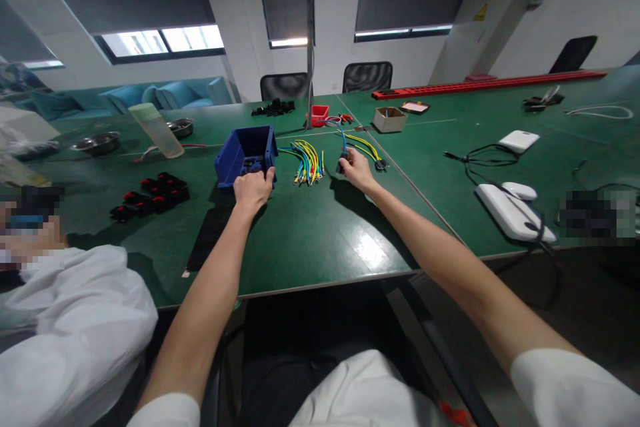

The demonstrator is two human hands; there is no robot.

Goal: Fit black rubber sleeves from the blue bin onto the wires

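Observation:
My left hand [254, 188] is at the low front lip of a blue plastic bin [227, 159], with its fingers curled over the edge and the fingertips hidden. Dark small parts [254, 165] lie inside the bin. Between thumb and fingers, my right hand [358, 169] pinches a small black connector [343, 161], from which a blue wire [343, 135] rises. Left of that hand lies a bundle of yellow and blue wires [311, 161] with metal ends. Yellow wires with black connectors [381, 164] rest just beyond it to the right.
Black-and-red parts [150, 197] and a dark flat pad [207, 240] lie left on the green table [320, 240]. A bottle [156, 130], red tray [319, 113] and cardboard box [389, 120] stand farther back. White devices with cables [515, 212] are right. A co-worker's white sleeve [85, 307] is left.

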